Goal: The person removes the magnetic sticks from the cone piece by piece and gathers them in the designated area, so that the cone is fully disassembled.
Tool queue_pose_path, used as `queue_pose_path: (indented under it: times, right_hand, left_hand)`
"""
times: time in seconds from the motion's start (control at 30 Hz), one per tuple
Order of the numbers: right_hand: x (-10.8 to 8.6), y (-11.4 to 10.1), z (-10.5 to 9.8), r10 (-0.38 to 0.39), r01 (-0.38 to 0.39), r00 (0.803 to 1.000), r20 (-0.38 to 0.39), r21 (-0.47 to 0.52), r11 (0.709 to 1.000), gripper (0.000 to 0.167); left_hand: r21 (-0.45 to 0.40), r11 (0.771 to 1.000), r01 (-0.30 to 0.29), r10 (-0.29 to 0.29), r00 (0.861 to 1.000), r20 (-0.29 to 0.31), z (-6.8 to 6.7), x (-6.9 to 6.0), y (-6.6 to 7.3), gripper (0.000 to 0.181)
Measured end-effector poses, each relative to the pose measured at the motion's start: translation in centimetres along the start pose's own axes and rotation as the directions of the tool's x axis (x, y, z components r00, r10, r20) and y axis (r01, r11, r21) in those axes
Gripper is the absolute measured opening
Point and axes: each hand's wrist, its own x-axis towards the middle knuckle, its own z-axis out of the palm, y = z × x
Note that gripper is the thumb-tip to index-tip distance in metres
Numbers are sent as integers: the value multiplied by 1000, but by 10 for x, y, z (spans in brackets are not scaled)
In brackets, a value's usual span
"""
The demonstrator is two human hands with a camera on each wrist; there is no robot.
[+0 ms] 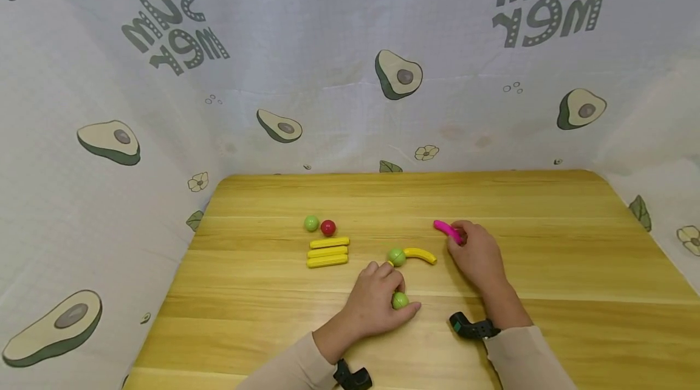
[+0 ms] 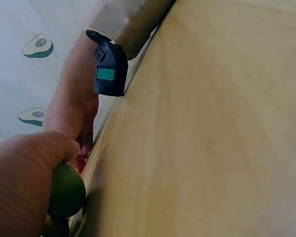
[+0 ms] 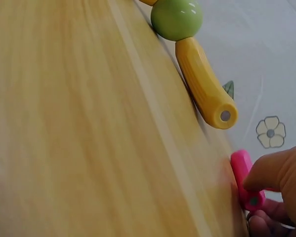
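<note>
Pink and curved, the stick (image 1: pixel 445 229) I see remotely is pinched by the right hand (image 1: pixel 479 255), nearer the far edge of the surface (image 1: pixel 579 244) than the green ball (image 1: pixel 400 301) the left hand (image 1: pixel 377 300) grips.

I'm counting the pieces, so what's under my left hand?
At the left hand, a green ball and a yellow bit peek out; anything else beneath it is covered.

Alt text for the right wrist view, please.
A right hand pinches a pink rod at lower right. Above it in view, a curved yellow rod touches a green ball; a wooden tabletop fills the left.
</note>
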Motion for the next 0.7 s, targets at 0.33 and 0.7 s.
queue_pose_path:
  times: [0.33, 0.7]
  right_hand:
    - [-3, -6, -2, -47, 46, 998, -48, -16, 999, 38]
    - [-12, -34, 7, -273, 269, 916, 292, 54, 961, 24]
  left_hand:
    - [7, 1000, 10, -10, 1000, -16, 2, 1, -1, 36]
    - [-297, 952, 80, -126, 982, -142, 0, 2, -3, 24]
